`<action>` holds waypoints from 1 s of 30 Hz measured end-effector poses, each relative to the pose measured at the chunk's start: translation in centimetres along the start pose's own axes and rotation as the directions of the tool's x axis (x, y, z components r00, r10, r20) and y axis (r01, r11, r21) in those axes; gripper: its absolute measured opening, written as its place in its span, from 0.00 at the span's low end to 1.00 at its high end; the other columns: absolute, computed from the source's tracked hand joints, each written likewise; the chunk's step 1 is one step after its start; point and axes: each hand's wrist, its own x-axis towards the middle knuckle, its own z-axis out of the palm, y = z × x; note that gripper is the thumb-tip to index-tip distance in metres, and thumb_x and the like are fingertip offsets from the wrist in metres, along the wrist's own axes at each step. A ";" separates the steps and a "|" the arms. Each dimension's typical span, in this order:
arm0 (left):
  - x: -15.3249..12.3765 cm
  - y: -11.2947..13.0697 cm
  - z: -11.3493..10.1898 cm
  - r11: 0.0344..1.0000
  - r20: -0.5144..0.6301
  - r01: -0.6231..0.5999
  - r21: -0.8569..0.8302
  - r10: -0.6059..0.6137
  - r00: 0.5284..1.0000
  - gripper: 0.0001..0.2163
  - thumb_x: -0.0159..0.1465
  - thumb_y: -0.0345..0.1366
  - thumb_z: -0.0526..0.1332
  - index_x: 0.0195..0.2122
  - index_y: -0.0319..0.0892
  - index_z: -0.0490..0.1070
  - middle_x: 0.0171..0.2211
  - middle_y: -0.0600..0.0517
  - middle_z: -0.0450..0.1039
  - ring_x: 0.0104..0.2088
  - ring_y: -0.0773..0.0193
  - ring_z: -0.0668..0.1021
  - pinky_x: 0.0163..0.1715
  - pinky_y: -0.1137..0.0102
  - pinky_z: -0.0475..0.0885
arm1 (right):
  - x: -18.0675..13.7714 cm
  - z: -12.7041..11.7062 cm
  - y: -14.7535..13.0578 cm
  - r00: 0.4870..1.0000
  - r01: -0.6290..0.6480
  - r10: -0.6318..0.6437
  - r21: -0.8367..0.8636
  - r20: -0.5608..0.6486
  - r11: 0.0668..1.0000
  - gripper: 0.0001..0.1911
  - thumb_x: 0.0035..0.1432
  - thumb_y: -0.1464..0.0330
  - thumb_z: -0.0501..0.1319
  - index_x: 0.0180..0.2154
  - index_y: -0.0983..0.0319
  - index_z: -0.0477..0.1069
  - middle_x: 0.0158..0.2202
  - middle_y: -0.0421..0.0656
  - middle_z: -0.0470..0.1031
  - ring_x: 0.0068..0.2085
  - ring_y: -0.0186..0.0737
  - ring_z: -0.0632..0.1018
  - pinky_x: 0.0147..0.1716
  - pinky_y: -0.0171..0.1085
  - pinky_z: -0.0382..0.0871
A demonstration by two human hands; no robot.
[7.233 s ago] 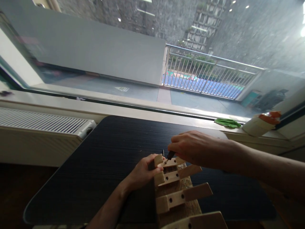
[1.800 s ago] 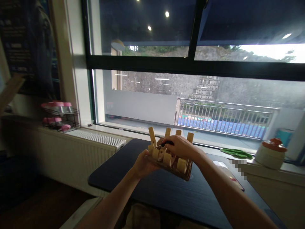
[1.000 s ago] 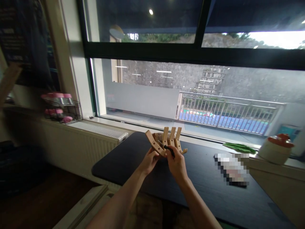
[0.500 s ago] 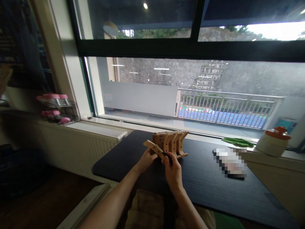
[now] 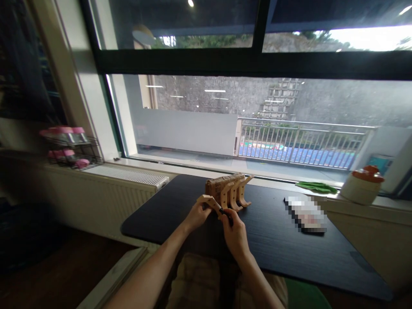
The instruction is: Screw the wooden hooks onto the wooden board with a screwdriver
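In my left hand (image 5: 198, 215) is a short, bent strip of pale wood (image 5: 204, 198), gripped near its lower side. My right hand (image 5: 234, 229) is closed around a slim tool (image 5: 220, 210) with a black handle and a thin metal end, which lies against the wood strip. I cannot tell whether that end is a blade or a shaft. Just behind my hands, several curved wooden hooks (image 5: 240, 195) with dark dots stand in a row, leaning on a rough brown block (image 5: 214, 186).
The dark table (image 5: 273, 253) stands by the window. On its right lies a blurred-out flat object (image 5: 305, 214). The sill holds a green cloth (image 5: 317, 187) and a white container with an orange lid (image 5: 363, 184). At left are a radiator (image 5: 128, 176) and a wire rack (image 5: 69, 150) with pink-lidded jars.
The wood strip in my left hand has turned, its upper end now lower and nearer to level. The tool's metal end shows more clearly against it. The whole view has shifted slightly.
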 end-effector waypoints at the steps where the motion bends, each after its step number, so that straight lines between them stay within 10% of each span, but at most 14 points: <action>1: 0.0 0.2 -0.1 1.000 0.011 0.003 0.003 -0.003 1.000 0.09 0.44 0.25 0.65 0.26 0.44 0.74 0.30 0.52 0.76 0.38 0.56 0.75 0.47 0.65 0.66 | 0.1 0.1 0.1 1.000 0.019 -0.019 -0.014 0.004 1.000 0.12 0.58 0.67 0.51 0.42 0.61 0.68 0.35 0.42 0.76 0.36 0.38 0.76 0.37 0.36 0.67; 9: -0.5 1.4 0.5 0.999 0.049 -0.009 -0.033 0.011 0.999 0.15 0.49 0.28 0.63 0.39 0.41 0.72 0.40 0.49 0.75 0.43 0.57 0.75 0.48 0.64 0.66 | 1.4 1.4 -0.9 0.991 0.070 -0.078 -0.076 -0.106 0.995 0.14 0.56 0.69 0.51 0.45 0.62 0.64 0.44 0.48 0.66 0.43 0.41 0.71 0.43 0.39 0.65; 16: -0.6 1.5 0.4 0.999 0.017 0.002 -0.051 -0.001 1.000 0.13 0.51 0.29 0.62 0.39 0.41 0.72 0.40 0.49 0.75 0.45 0.56 0.74 0.50 0.65 0.63 | 2.2 1.4 -1.8 0.990 0.128 -0.139 -0.389 0.001 0.912 0.15 0.58 0.68 0.52 0.48 0.59 0.65 0.41 0.45 0.68 0.37 0.40 0.74 0.33 0.36 0.65; 30: -0.4 1.7 0.4 1.000 0.017 0.002 -0.016 -0.002 1.000 0.09 0.50 0.28 0.60 0.33 0.42 0.73 0.36 0.51 0.76 0.44 0.57 0.73 0.50 0.67 0.62 | 1.5 1.5 -2.1 0.995 0.092 -0.101 -0.421 0.001 0.902 0.11 0.60 0.62 0.51 0.38 0.60 0.68 0.35 0.44 0.72 0.34 0.39 0.74 0.31 0.33 0.62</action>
